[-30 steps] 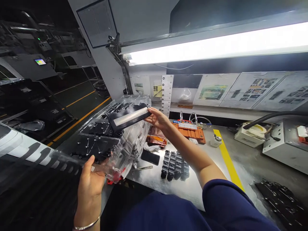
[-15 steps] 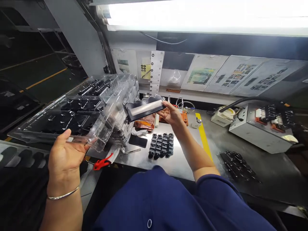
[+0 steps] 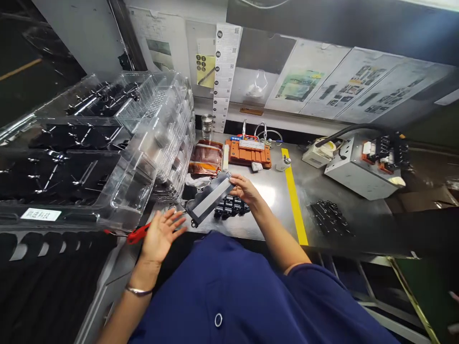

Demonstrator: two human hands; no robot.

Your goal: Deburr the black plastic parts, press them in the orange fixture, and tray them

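My right hand [image 3: 245,191] grips one end of a long black plastic part [image 3: 211,197] with a light grey strip along it and small lugs on its edges. The part is held tilted above the steel bench [image 3: 267,217]. My left hand [image 3: 161,234] is spread, palm up, just short of the part's lower end, and holds nothing. Beyond that hand a red-handled tool [image 3: 138,234] shows at the bench edge. Partly hidden under the part stand small black pieces in rows [image 3: 231,206].
Stacked clear trays [image 3: 143,177] of black parts fill the left side. An orange fixture [image 3: 250,153] and a reddish-brown packet [image 3: 206,158] sit at the back. To the right are a grey box machine [image 3: 353,169] and a black part [image 3: 330,217], past yellow tape [image 3: 294,200].
My left hand has let go of the clear tray's edge and moved right, towards the part. The black part has come lower and nearer my body in my right hand. The view has tipped down.
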